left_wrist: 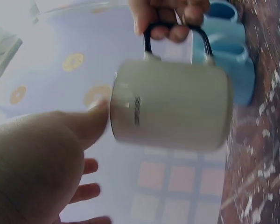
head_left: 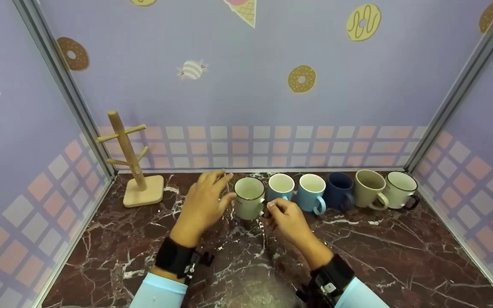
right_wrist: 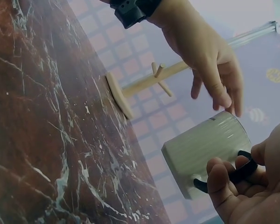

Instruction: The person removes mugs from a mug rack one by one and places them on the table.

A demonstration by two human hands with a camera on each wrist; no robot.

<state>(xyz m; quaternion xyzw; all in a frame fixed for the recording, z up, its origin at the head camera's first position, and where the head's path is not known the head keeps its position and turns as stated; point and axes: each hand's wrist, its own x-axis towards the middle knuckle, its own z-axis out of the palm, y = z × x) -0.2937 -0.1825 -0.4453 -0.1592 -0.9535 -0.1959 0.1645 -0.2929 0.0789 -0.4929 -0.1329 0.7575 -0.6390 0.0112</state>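
Observation:
A cream-white enamel mug [head_left: 248, 204] with a dark rim and black handle is upright in front of me and appears raised off the tabletop. My right hand [head_left: 288, 220] grips its black handle [right_wrist: 242, 172], fingers curled through the loop. On the mug's other side is my left hand [head_left: 206, 201], its fingers extended and its thumb beside the rim. Whether that thumb touches the rim I cannot tell. In the left wrist view, small dark lettering shows on the mug's side [left_wrist: 177, 105].
A wooden mug tree [head_left: 137, 171] with bare pegs stands at the back left. Along the back right runs a row: two light blue mugs [head_left: 310, 194], a navy mug [head_left: 339, 192], a beige mug [head_left: 367, 190] and another white mug [head_left: 398, 192]. Patterned walls enclose the dark marbled tabletop [head_left: 246, 265].

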